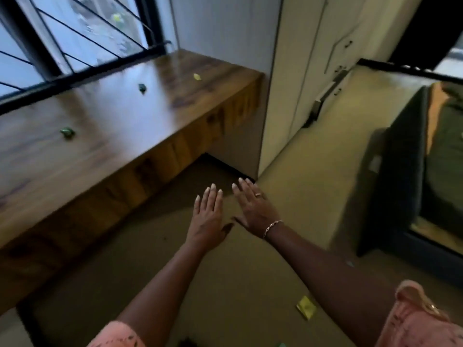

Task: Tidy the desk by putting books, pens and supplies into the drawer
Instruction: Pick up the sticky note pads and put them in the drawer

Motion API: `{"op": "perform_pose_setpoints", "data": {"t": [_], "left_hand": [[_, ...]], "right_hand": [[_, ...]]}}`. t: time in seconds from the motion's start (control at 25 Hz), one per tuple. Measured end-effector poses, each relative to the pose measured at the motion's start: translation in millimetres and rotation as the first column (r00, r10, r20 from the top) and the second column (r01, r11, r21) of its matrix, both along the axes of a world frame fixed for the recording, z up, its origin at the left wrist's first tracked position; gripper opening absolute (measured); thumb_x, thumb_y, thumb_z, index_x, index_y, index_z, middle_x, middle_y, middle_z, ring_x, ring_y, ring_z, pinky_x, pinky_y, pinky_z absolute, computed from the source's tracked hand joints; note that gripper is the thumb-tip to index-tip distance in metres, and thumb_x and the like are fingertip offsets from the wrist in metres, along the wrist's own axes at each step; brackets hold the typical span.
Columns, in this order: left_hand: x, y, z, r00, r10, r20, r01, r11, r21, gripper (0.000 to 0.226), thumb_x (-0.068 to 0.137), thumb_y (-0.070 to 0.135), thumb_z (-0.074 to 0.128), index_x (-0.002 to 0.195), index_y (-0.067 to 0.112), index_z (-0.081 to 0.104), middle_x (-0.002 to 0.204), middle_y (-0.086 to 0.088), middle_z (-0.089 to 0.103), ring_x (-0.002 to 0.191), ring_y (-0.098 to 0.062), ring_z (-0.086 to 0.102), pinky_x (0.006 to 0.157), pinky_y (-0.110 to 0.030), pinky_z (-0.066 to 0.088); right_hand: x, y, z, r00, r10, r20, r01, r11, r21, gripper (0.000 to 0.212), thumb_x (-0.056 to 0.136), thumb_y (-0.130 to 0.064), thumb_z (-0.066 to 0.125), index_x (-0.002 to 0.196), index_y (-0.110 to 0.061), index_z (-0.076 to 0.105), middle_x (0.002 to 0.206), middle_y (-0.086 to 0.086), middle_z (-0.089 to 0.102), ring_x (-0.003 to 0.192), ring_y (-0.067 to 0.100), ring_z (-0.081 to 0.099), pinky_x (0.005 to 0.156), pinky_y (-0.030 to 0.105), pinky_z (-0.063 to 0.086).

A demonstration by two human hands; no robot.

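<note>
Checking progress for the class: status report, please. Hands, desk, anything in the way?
Left hand, right hand: open, empty. Near green piece, far green piece, yellow piece lie on desk. Nothing blocks them; yellow scrap on floor.

Wooden desk (pixel 112 116) carries two green bits (pixel 67 132) (pixel 142 88) and a yellow bit (pixel 197 76)

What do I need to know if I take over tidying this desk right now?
Left hand and right hand: both open, empty, held out over the floor before the desk.
On the desk: a green scrap, a darker green scrap, a yellow scrap. A yellow paper lies on the floor.
Done: no books or pens show on the desk; its front panels look shut.
Left: gather the scraps and the paper.
</note>
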State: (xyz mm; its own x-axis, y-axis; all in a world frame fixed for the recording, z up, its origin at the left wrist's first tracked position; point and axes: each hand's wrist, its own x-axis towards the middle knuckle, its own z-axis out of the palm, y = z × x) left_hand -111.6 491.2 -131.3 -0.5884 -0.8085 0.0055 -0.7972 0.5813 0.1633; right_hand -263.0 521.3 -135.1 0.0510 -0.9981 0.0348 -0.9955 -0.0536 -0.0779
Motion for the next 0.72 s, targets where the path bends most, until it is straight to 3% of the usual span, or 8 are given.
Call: {"op": "perform_pose_setpoints", "data": {"t": [0.08, 0.16, 0.24, 0.48, 0.72], "left_hand": [[-39, 24, -8, 0.997, -0.067, 0.023, 0.066, 0.996, 0.061, 0.086, 0.092, 0.051, 0.041, 0.148, 0.009, -0.007, 0.156, -0.012, -0.016, 0.144, -0.025, -0.016, 0.114, -0.037, -0.011], [-69, 41, -17, 0.988, -0.140, 0.066, 0.134, 0.987, 0.084, 0.086, 0.092, 0.054, 0.040, 0.148, 0.008, -0.006, 0.156, -0.013, -0.015, 0.144, -0.026, -0.015, 0.116, -0.040, -0.007], [-103, 57, -24, 0.969, -0.226, 0.099, 0.215, 0.970, 0.109, 0.086, 0.092, 0.055, 0.039, 0.149, 0.007, -0.004, 0.156, -0.015, -0.012, 0.145, -0.028, -0.012, 0.117, -0.042, -0.004], [-178, 101, -55, 0.898, -0.422, 0.126, 0.381, 0.887, 0.260, 0.082, 0.092, 0.052, 0.042, 0.149, 0.005, 0.004, 0.157, -0.016, -0.004, 0.145, -0.029, -0.005, 0.117, -0.043, 0.000], [-211, 125, -115, 0.786, -0.589, 0.190, 0.487, 0.778, 0.396, 0.077, 0.091, 0.051, 0.045, 0.147, 0.006, 0.015, 0.155, -0.014, 0.014, 0.145, -0.028, 0.010, 0.117, -0.042, 0.011]], "right_hand": [[-41, 37, -8, 0.996, -0.083, 0.036, 0.084, 0.996, -0.008, 0.090, 0.058, -0.045, 0.081, 0.130, -0.002, 0.049, 0.135, 0.024, 0.049, 0.124, 0.038, 0.048, 0.099, 0.047, 0.042], [-78, 70, -13, 0.980, -0.186, 0.067, 0.188, 0.982, -0.029, 0.085, 0.077, -0.042, 0.068, 0.143, -0.005, 0.030, 0.149, 0.022, 0.026, 0.139, 0.036, 0.025, 0.113, 0.042, 0.022], [-117, 109, -22, 0.948, -0.303, 0.101, 0.305, 0.952, 0.000, 0.081, 0.085, -0.043, 0.057, 0.147, -0.010, 0.018, 0.154, 0.018, 0.013, 0.143, 0.032, 0.012, 0.116, 0.038, 0.012], [-191, 214, -58, 0.791, -0.588, 0.169, 0.569, 0.808, 0.151, 0.072, 0.087, -0.038, 0.057, 0.144, -0.007, 0.025, 0.151, 0.019, 0.022, 0.140, 0.033, 0.021, 0.113, 0.037, 0.020], [-200, 299, -112, 0.546, -0.815, 0.193, 0.736, 0.577, 0.353, 0.063, 0.087, -0.030, 0.059, 0.139, -0.005, 0.034, 0.142, 0.021, 0.035, 0.129, 0.036, 0.037, 0.106, 0.039, 0.030]]}}
